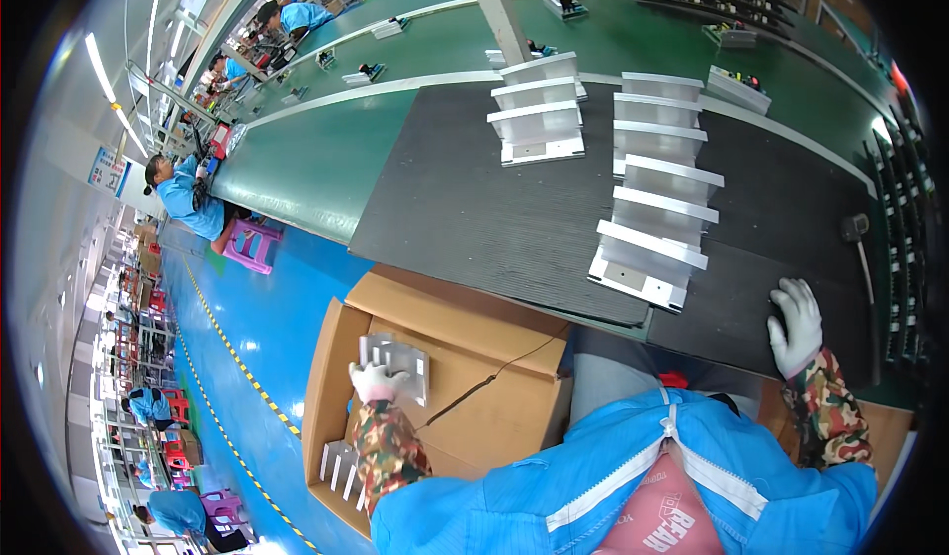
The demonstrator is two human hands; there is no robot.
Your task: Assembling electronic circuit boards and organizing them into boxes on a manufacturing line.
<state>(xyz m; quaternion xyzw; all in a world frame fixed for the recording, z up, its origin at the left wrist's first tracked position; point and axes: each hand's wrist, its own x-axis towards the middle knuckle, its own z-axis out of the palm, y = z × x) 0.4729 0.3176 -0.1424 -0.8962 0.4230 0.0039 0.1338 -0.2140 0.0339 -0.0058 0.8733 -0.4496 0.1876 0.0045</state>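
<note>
My left hand [375,384], in a white glove, reaches into an open cardboard box [484,402] beside the table. Its fingers are closed on the edge of a silvery metal bracket [409,369], and the glove hides part of that grip. More metal brackets [341,470] stand in the box's near-left corner, below my left sleeve. My right hand [797,326], also gloved, rests on the black mat [474,199] near the table's front edge, its fingers apart and holding nothing. Left of it on the mat stand a long row of metal brackets [652,224] and a shorter row [539,115].
Beyond the mat, a green conveyor [445,61] carries several metal pieces with electronic parts, such as one assembly [739,88]. A metal post [494,11] rises behind the shorter row. Dark racks [905,249] line the right. A co-worker in blue [191,197] sits far left.
</note>
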